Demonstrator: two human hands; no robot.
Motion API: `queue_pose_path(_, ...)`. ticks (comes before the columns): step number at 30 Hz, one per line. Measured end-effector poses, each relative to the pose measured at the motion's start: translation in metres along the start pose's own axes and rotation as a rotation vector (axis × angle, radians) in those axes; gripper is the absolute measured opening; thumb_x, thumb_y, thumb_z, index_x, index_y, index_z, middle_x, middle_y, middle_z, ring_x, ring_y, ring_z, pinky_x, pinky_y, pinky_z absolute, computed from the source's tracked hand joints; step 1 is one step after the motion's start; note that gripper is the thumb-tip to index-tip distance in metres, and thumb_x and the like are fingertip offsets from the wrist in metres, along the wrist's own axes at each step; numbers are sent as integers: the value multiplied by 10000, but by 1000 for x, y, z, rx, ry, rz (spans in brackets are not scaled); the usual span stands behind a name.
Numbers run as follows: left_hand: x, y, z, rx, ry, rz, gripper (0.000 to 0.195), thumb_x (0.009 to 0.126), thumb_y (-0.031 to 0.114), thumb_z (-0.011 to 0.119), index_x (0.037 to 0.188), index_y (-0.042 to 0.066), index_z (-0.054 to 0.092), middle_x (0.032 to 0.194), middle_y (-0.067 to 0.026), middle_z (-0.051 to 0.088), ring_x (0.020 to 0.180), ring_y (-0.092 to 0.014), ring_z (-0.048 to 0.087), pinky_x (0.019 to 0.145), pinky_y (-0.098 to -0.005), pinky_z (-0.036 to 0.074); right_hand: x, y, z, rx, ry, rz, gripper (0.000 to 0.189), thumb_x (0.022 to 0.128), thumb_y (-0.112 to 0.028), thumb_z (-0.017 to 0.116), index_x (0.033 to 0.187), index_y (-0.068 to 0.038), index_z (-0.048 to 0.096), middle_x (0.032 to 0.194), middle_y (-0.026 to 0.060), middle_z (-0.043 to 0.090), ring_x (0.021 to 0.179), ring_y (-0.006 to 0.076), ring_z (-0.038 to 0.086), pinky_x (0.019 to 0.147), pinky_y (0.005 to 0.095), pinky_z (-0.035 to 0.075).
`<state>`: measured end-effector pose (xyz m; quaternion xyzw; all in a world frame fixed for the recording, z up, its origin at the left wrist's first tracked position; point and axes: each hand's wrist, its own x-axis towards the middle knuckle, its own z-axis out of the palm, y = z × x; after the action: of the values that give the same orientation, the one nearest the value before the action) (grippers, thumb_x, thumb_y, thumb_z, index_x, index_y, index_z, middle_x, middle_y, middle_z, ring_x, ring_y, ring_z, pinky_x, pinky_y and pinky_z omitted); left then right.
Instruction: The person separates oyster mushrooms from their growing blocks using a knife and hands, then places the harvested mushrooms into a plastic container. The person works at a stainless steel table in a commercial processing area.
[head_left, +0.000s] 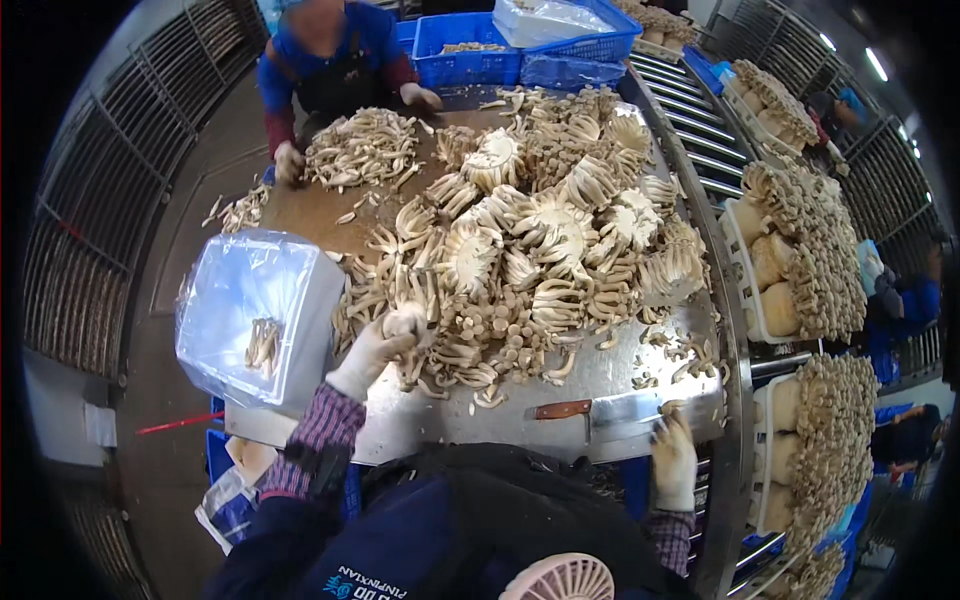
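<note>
My left hand (382, 341), in a white glove, has its fingers closed around some mushroom stems at the near left side of a large pile of mushroom clusters (555, 225). To its left stands a white box lined with clear plastic (247, 300), with a few mushrooms (262, 346) inside. My right hand (673, 450), also gloved, is at the table's near right edge. A small brownish piece, seemingly mushroom, shows at its fingertips; whether it is gripped is unclear. Beside that hand a wide-bladed knife with a wooden handle (562, 410) lies on the metal table (450, 427).
Across the table a person (337, 67) works at a heap of loose mushrooms (364, 150). Blue crates (465, 60) stand at the far end. Along the right runs a roller conveyor (697, 135) with white baskets of mushrooms (757, 300). Other people are farther right.
</note>
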<state>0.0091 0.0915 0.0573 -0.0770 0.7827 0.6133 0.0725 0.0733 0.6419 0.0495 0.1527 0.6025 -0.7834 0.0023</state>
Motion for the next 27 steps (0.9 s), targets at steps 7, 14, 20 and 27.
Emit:
queue_pose_path(7,-24,91,60,-738,-310,177,497,1051,426,561,1363,44,497,1295,-199,650,1047,-259,714,938,-410,575,0,36,244,271,-1052,375,640,1027,-469,579,1474,-30,449,1449,94,538,1329,221,517,1120,372,392)
queue_pose_path(14,-53,92,32,-365,-173,216,823,808,215,877,1466,11,425,1384,-143,590,1307,-269,558,1106,-401,441,-7,15,338,780,-828,523,518,959,-439,692,1380,-161,577,1351,27,628,1268,220,577,1058,424,488)
queue_pose_path(20,-72,96,4,342,311,686,767,744,277,891,1352,-5,519,1231,-214,589,1193,-356,579,1026,-452,478,-22,-5,360,618,-647,433,366,1005,-207,586,1357,-111,554,1246,106,643,1184,269,626,1037,460,507)
queue_pose_path(27,-54,63,19,174,125,432,368,1011,253,674,1232,-10,542,988,-114,616,916,-180,612,780,-328,507,-31,16,348,592,-588,371,274,1019,-170,542,1236,-12,598,1052,104,688,970,192,663,933,323,526)
